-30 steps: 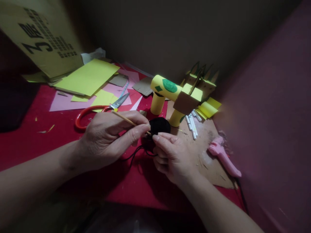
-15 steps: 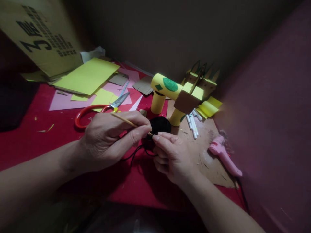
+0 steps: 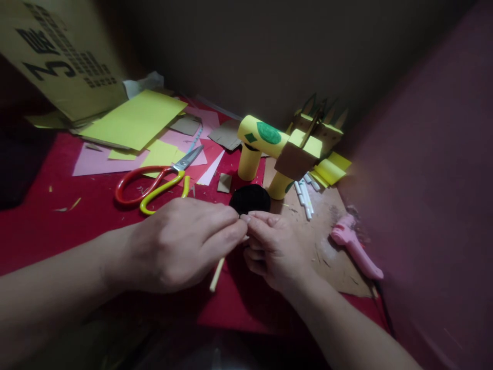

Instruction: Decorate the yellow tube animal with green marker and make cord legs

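My left hand (image 3: 188, 246) is closed, its fingertips pressed against those of my right hand. A thin wooden stick (image 3: 217, 276) slants down toward me from under its fingers. My right hand (image 3: 273, 249) is pinched shut, thumb against forefinger; whatever lies between them is too small and covered to name. Just beyond both hands rests a black, rounded object (image 3: 251, 198), its near side hidden by my fingers. Behind that stands a yellow paper-tube figure (image 3: 267, 136) with green patches, on tube legs, with a brown box part at its right.
Scissors (image 3: 162, 187) with red and yellow handles lie open at the left, near yellow card (image 3: 138, 121) and paper scraps. A pink glue gun (image 3: 356, 246) and white sticks (image 3: 304, 198) lie on a cardboard sheet (image 3: 327, 267). A large printed paper bag (image 3: 65, 61) stands at back left.
My left hand has turned over, palm downward, swinging the stick from pointing up-left to pointing down toward me. The black cord below the hands is now hidden. My right hand has barely moved.
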`<state>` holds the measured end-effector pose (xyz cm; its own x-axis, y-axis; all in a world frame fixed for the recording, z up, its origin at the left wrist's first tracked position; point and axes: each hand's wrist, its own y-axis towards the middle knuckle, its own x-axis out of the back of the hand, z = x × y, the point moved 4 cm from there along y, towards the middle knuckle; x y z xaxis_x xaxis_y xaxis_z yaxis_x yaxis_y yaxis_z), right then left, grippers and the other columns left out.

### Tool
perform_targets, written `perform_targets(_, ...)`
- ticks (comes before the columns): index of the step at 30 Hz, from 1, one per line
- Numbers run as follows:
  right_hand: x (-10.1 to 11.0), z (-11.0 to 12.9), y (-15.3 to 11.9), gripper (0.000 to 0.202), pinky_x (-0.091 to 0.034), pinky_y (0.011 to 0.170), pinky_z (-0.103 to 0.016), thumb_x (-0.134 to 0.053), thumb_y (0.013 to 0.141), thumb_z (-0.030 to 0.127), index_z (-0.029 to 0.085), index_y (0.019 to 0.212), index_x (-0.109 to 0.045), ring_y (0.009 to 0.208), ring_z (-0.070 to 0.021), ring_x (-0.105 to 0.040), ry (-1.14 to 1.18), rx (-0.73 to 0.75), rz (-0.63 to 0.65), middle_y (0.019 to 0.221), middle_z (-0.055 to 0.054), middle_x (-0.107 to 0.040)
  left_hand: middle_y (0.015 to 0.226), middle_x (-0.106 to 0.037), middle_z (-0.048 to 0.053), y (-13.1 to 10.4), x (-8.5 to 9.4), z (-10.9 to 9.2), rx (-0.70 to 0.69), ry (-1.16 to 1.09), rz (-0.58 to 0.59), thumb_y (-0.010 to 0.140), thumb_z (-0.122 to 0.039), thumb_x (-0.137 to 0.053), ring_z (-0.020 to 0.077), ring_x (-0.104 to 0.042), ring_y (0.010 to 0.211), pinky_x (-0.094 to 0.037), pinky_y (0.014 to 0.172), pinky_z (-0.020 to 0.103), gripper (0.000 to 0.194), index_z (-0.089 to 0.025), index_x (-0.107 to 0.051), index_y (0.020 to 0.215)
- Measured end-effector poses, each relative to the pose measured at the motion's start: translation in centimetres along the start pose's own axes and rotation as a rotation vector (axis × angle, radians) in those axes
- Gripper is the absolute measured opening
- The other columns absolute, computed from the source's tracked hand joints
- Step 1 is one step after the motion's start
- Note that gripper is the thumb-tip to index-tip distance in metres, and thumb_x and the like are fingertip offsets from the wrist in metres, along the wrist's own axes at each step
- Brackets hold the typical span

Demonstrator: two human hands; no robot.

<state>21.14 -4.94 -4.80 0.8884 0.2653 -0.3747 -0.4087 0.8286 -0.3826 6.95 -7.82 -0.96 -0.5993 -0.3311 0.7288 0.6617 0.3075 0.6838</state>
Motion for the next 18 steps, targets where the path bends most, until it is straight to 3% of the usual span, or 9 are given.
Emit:
perform_targets(4,0.0,0.0,0.0,0.042,-0.013,0.029,-0.012,-0.077,0.067,0.036,0.023,0.058,-0.038,0.034,-0.0006,-0.014,0.001,0.007,0.003,0.040,0.015,-0.027,0.081,-0.072,0.006,-0.2,-0.5,0.2,0.039,0.035,0.047,0.099,-0.016,-0.046,0.0198,-0.068,0.069,-0.052,0.059,0.031,0.024,-0.019,-0.069,0.106)
perform_targets(9,0.0,-0.1,0.0,0.042,-0.013,0.029,-0.012,-0.079,0.067,0.037,0.023,0.061,-0.039,0.035,-0.0007,-0.014,0.028,0.044,0.032,0.042,0.016,-0.028,0.077,-0.071,0.006,-0.1,0.4,1.4,0.076,0.341,-0.070,0.100,-0.018,-0.046,0.0170,-0.061,0.061,-0.041,0.051,0.028,0.020,-0.015,-0.066,0.099)
perform_targets(12,0.1,-0.1,0.0,0.046,-0.013,0.029,-0.012,-0.080,0.068,0.036,0.024,0.061,-0.035,0.035,-0.0008,-0.013,0.044,0.055,0.041,0.042,0.016,-0.027,0.076,-0.072,0.007,0.3,1.8,2.3,0.182,0.475,-0.164,0.099,-0.020,-0.053,0.0137,-0.057,0.057,-0.036,0.049,0.026,0.018,-0.011,-0.067,0.094)
perform_targets(15,0.1,-0.1,0.0,0.047,-0.013,0.029,-0.012,-0.080,0.068,0.036,0.024,0.061,-0.034,0.035,-0.0009,-0.012,0.041,0.047,0.043,0.042,0.016,-0.027,0.069,-0.070,0.002,0.4,3.0,2.9,0.405,0.320,-0.287,0.098,-0.020,-0.058,0.0111,-0.060,0.057,-0.043,0.055,0.023,0.017,-0.012,-0.069,0.087)
perform_targets(18,0.1,-0.1,0.0,0.046,-0.013,0.029,-0.012,-0.079,0.069,0.037,0.024,0.062,-0.036,0.035,-0.0009,-0.013,0.041,0.046,0.035,0.042,0.016,-0.028,0.060,-0.065,-0.005,0.3,3.1,2.7,0.548,-0.096,-0.415,0.093,-0.015,-0.065,0.0072,-0.058,0.051,-0.047,0.052,0.019,0.009,-0.017,-0.071,0.087)
